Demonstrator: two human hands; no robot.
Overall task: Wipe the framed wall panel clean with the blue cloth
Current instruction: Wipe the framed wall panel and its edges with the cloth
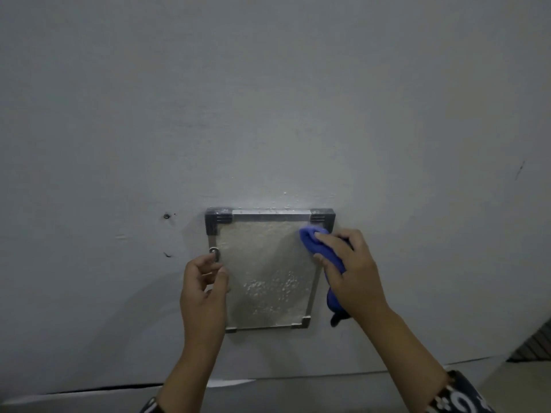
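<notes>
Framed wall panel mounted flat on a pale grey wall, low in the head view and a little right of centre. Silver metal frame around a frosted, speckled pane, with dark corner pieces at the top two corners and lighter ones at the bottom; whitish droplets or residue scattered over the lower half of the pane and along the top rail. Blue cloth bunched into a wad at the panel's upper right corner, pressed against the pane just below the dark corner piece, its tail hanging down past the right rail beside the wrist. Right hand wrapped over the cloth, fingers curled round it and holding it to the surface. Left hand at the panel's left rail, thumb and forefinger curled and narrow, pinching at a small metal ring fixed to that rail. Two small dark marks on the wall to the left of the panel, well apart from it. Patterned dark sleeve at the right forearm, bottom right corner.
</notes>
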